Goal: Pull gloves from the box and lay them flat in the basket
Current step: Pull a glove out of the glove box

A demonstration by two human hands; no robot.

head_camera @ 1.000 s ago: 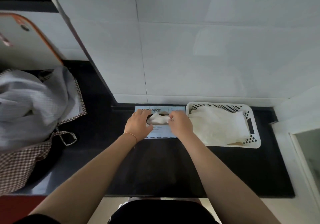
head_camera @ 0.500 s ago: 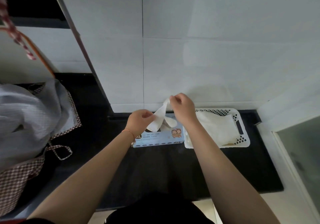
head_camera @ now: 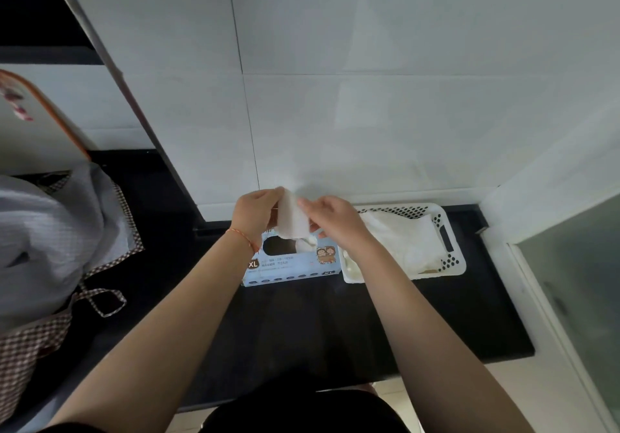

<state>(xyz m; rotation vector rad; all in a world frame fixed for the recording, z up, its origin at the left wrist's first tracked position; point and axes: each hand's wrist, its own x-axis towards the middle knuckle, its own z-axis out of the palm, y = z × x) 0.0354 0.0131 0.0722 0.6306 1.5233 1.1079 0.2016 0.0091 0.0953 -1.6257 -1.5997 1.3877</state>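
Left hand (head_camera: 256,213) and right hand (head_camera: 330,216) both pinching one white glove (head_camera: 292,216), held up just above the box (head_camera: 291,265), between the two hands. Lower end of the glove close over the oval opening, where another glove (head_camera: 306,244) pokes out. Basket (head_camera: 449,228) just right of the box, already holding flat white gloves. Both on the dark tabletop (head_camera: 302,325).

Risks, as a judgement: glove folding or bunching on the way to the basket if one pinch slips; next glove dragging out of the box if the two cling together.

Against half a second ago: glove now spread wider between the hands instead of hanging as a narrow twisted strip, and left hand raised higher above the box.
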